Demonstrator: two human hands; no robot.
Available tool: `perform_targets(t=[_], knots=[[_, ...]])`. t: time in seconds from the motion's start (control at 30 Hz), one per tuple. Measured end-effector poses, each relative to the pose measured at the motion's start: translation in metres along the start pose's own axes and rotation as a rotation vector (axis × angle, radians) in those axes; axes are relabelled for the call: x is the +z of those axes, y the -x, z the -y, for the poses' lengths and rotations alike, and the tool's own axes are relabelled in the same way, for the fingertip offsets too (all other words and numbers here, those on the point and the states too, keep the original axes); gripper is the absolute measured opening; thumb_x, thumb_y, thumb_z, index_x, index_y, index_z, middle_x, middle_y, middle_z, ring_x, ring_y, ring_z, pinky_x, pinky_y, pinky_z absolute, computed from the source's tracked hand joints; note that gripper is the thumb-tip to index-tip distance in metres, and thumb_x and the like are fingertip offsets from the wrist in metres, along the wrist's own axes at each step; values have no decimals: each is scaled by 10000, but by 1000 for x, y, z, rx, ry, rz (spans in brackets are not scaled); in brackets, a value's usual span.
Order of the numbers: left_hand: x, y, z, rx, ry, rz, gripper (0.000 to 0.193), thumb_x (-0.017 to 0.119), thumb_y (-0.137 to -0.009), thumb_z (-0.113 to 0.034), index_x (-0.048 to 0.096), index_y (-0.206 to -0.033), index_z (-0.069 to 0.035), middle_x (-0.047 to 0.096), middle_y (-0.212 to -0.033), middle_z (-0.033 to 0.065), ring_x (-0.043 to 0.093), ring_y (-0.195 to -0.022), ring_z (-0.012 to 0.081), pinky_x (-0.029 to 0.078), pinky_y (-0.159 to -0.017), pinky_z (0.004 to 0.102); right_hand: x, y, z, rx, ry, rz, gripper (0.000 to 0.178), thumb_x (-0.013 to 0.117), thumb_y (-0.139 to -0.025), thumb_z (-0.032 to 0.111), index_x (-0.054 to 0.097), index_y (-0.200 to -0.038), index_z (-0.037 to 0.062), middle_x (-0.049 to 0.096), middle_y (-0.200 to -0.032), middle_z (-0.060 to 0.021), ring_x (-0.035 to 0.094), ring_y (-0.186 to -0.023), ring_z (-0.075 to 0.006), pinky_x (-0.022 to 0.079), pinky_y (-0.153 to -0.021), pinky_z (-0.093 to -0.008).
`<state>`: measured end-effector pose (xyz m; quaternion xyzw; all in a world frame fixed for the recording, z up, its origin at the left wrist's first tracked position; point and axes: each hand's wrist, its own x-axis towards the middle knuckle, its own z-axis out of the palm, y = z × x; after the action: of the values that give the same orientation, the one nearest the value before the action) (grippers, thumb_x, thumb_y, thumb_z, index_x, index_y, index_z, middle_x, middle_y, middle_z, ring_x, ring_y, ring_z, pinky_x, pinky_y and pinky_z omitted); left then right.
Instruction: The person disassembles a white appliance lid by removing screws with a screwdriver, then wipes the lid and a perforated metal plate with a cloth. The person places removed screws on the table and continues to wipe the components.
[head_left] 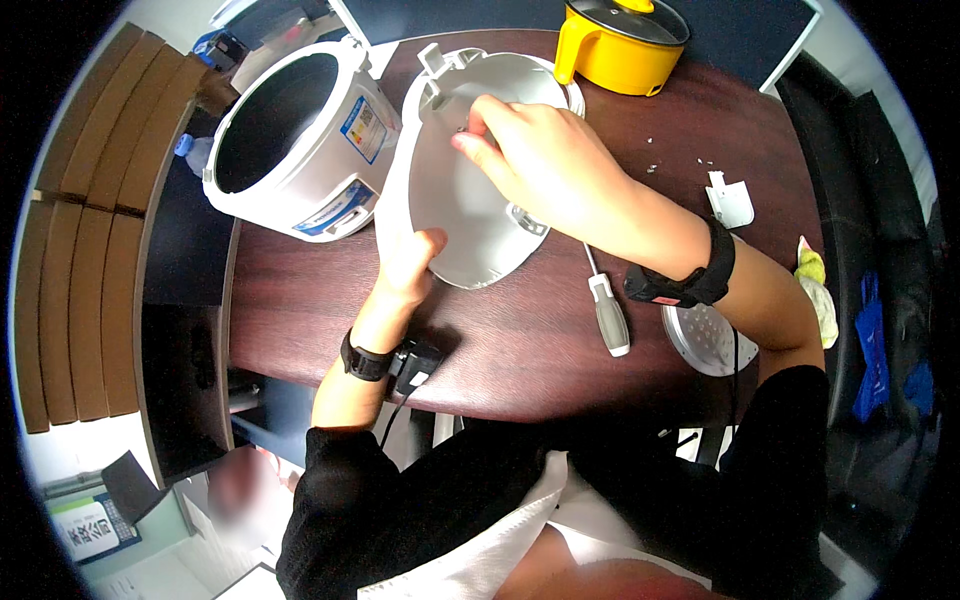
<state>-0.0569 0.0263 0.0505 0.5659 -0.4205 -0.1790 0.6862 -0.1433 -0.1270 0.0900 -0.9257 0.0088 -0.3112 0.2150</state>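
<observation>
A white, hollow plastic lid shell [455,205] lies tilted on the dark wooden table, its inside turned up and a hinge tab at its far end. My left hand [405,268] grips its near left rim, thumb over the edge. Over the inside of the shell, my right hand [525,150] is closed in a pinch; a tiny dark bit shows at the fingertips, too small to name. To the left stands a white rice cooker body [350,165] without a lid. A screwdriver [608,318] with a grey handle lies right of the shell, its tip hidden.
A yellow pot [625,55] with a dark lid stands at the far edge. On the right lie a broken-looking white plastic piece [732,202], small white crumbs and a perforated metal disc [708,340], partly under my right arm. Brown boxes [80,310] are stacked at far left.
</observation>
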Motion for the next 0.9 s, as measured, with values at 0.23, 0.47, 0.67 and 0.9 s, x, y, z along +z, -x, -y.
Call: perform_targets(t=[0.23, 0.47, 0.67, 0.9], knots=[[0, 1, -5, -28, -15, 0, 886, 465, -543, -245, 288, -1363, 42, 401, -1335, 210, 389, -1248, 286, 286, -1051, 387, 8, -7, -3, -158, 68, -81, 153, 521, -864, 150, 496, -824, 4, 581, -665, -160, 612, -592, -332, 503, -506, -399], [2, -2, -6, -24, -26, 8, 893, 471, -542, -286, 306, -1360, 35, 399, -1337, 210, 391, -1247, 288, 290, -1046, 388, -2, -8, -5, -265, 258, 11, 109, 551, -846, 114, 506, -896, 29, 545, -781, -126, 600, -640, -300, 489, -544, -360], [1, -4, -7, 20, -44, 29, 894, 484, -572, -353, 305, -1362, 26, 409, -1327, 214, 409, -1235, 296, 308, -1038, 402, -10, -14, -6, -437, 337, -14, 123, 559, -738, 75, 505, -838, 28, 534, -751, -99, 626, -617, -230, 512, -504, -314], [2, -2, -4, 26, -26, 26, 890, 509, -596, -373, 294, -1364, 20, 412, -1322, 216, 415, -1231, 293, 310, -1042, 401, -12, -19, -6, -491, 374, -4, 109, 560, -738, 79, 502, -815, 29, 527, -762, -94, 625, -616, -228, 513, -503, -316]])
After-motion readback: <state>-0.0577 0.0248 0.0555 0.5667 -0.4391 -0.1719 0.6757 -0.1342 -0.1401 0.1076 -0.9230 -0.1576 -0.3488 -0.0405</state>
